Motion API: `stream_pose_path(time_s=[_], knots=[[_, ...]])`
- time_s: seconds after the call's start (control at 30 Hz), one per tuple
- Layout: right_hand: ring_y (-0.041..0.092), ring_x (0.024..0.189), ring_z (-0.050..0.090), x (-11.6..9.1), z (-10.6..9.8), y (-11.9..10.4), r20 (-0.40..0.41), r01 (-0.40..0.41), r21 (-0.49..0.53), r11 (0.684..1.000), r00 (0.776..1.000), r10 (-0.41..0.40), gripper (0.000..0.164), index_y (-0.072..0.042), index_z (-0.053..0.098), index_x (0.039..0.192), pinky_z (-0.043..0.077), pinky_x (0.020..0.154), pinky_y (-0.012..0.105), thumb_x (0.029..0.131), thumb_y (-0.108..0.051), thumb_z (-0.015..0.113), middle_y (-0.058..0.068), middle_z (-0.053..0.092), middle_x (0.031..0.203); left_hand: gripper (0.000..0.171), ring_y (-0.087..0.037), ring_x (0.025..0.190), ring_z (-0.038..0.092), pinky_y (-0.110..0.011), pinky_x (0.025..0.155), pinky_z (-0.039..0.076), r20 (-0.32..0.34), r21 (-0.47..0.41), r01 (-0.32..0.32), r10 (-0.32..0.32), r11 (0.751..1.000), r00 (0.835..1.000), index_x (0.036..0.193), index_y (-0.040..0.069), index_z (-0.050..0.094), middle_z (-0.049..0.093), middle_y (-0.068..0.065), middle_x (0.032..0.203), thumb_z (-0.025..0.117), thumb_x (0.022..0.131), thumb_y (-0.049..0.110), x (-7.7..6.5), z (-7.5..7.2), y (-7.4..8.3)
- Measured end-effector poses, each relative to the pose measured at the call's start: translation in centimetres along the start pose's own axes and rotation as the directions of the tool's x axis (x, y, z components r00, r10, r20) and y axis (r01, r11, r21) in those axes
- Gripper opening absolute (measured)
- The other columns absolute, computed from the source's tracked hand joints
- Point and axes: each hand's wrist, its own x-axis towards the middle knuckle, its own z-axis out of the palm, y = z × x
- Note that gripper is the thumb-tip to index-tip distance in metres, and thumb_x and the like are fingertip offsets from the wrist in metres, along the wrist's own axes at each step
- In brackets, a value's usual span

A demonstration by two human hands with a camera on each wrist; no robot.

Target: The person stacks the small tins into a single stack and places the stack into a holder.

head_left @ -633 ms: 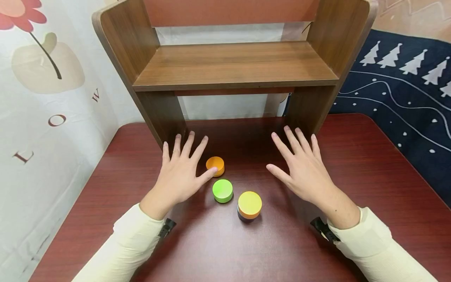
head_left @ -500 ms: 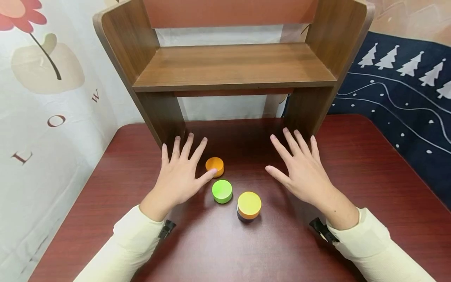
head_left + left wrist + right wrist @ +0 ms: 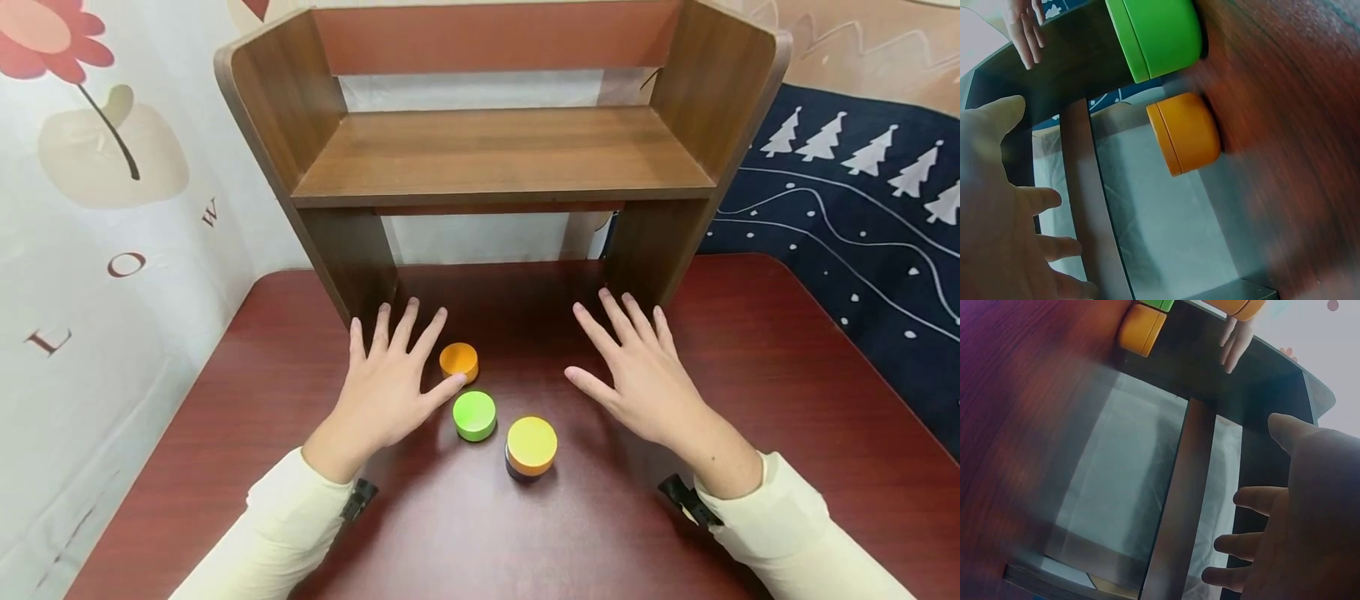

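Note:
My left hand is spread flat with its fingers straight, holding nothing. In the head view its thumb overlaps a small round orange container, but the left wrist view shows the hand apart from this container. A bright green round container sits just nearer to me. To its right is a yellow-topped orange round piece above a dark base, seemingly stacked. My right hand is also spread, to the right of the containers, touching none of them. Both hands appear raised off the table.
A brown wooden shelf unit stands at the back of the dark red table, its side panels just beyond my fingertips. Printed cloths hang left and right.
The whole head view has shifted slightly, so shelf, containers and hands appear a little lower. Both hands keep their spread pose, and the containers stay in place.

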Motion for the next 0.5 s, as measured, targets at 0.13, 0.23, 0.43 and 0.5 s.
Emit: stream_pose_path(time_s=[0.13,0.23,0.43,0.5], knots=[[0.043,0.152,0.016,0.1,-0.2,-0.1,0.006,0.007,0.014,1.000,1.000,-0.007,0.076,-0.027,0.026,0.159,0.010,0.117,0.069,0.096,-0.058,0.055,0.015,0.020,0.166,0.085,-0.047,0.153,0.008,-0.071,0.117,-0.002,-0.003,0.007,0.004,-0.004,1.000,1.000,0.161,0.034,0.017,0.015,-0.011,0.168,0.044,0.091,0.075,-0.2,0.0,0.0],[0.043,0.152,0.017,0.1,-0.2,-0.2,0.015,0.017,0.033,0.999,1.000,-0.018,0.076,-0.027,0.028,0.159,0.011,0.118,0.068,0.095,-0.058,0.056,0.015,0.022,0.165,0.085,-0.046,0.153,0.010,-0.071,0.117,-0.002,0.010,0.016,0.001,-0.001,1.000,1.000,0.160,0.034,0.019,0.016,-0.011,0.168,0.044,0.091,0.075,-0.3,0.2,0.1],[0.043,0.151,0.020,-0.2,0.3,-0.1,0.019,0.021,0.069,0.997,1.000,-0.023,0.076,-0.026,0.031,0.158,0.013,0.117,0.068,0.094,-0.058,0.058,0.015,0.026,0.164,0.082,-0.041,0.153,0.018,-0.069,0.118,0.003,0.011,0.019,-0.014,0.014,1.000,1.000,0.159,0.032,0.025,0.024,-0.010,0.166,0.044,0.091,0.074,-0.4,1.2,0.6],[0.043,0.149,0.024,-0.4,0.5,0.0,0.010,0.018,0.096,0.995,1.000,-0.019,0.074,-0.025,0.034,0.157,0.019,0.116,0.067,0.095,-0.055,0.060,0.015,0.028,0.163,0.079,-0.039,0.151,0.025,-0.068,0.119,0.009,-0.008,0.004,-0.026,0.026,1.000,1.000,0.158,0.031,0.028,0.030,-0.009,0.163,0.046,0.092,0.072,-0.3,1.4,0.8]])
